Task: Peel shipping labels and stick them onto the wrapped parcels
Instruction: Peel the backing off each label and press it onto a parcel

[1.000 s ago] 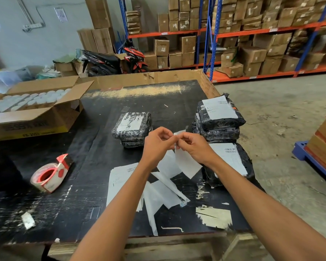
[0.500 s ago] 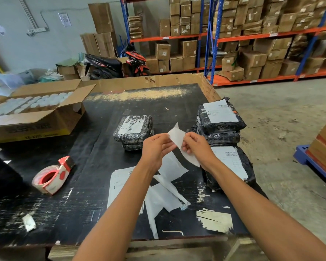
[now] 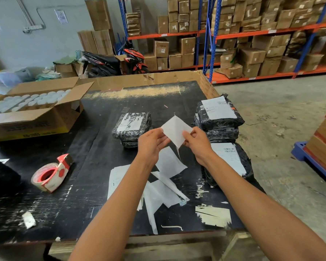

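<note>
My left hand [image 3: 151, 142] and my right hand [image 3: 197, 142] pinch opposite edges of a white shipping label [image 3: 175, 131] held up over the black table [image 3: 102, 129], its blank side toward me. A strip of backing paper [image 3: 169, 162] hangs below it. A black wrapped parcel [image 3: 132, 127] with a label on top lies just beyond my left hand. A stack of two labelled parcels [image 3: 219, 117] stands at the right. Another labelled parcel [image 3: 231, 164] lies under my right forearm. Loose sheets and peeled backings [image 3: 158, 194] lie under my arms.
A red tape dispenser [image 3: 52, 173] sits at the left. An open carton of white containers [image 3: 32, 110] stands at the back left. The table's right edge drops to concrete floor, with a blue pallet [image 3: 312, 162] of boxes beyond. Shelving with cartons fills the background.
My hands have moved apart and lifted, and the label has come up flat and spread between them, with the backing dropping away below.
</note>
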Tool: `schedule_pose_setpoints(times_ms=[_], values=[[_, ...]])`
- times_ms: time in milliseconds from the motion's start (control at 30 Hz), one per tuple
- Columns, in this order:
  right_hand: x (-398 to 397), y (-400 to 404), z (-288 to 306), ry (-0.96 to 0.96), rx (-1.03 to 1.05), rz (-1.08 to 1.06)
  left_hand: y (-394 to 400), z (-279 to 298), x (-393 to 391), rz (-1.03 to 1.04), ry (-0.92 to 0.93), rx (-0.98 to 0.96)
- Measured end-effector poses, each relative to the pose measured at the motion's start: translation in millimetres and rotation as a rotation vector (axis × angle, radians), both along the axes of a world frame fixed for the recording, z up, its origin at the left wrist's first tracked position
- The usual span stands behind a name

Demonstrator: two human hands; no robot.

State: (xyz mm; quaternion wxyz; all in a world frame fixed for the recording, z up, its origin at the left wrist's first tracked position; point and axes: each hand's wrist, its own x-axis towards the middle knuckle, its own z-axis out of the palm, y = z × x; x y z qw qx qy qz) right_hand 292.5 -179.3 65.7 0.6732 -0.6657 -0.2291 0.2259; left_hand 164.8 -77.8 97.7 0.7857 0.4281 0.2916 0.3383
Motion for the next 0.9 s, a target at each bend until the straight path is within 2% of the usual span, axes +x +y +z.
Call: schedule_pose_setpoints(times_ms=[233,500,533,600,733,800,900], values=[[14,-11,-12,0.0,-0.052,-0.315,26,1,-20,0.173,-0.077,-0.32],[13,-12,-4,0.088,-0.036,-0.685,55,-5,-50,0.388,-0.144,-0.453],[15,-13,-3,0.13,-0.045,-0.653,59,-6,-54,0.412,-0.143,-0.463],[16,-14,-2,0.16,-0.164,-0.405,64,-4,-60,0.435,-0.171,-0.474],[-9,-13,-20,-0.026,-0.505,0.201,55,4,-56,0.433,-0.192,-0.467],[-22,-12,-37,-0.151,-0.597,0.324,45,9,-50,0.423,-0.178,-0.451],[-23,-14,-51,-0.25,-0.68,0.392,31,15,-44,0.386,-0.16,-0.419]])
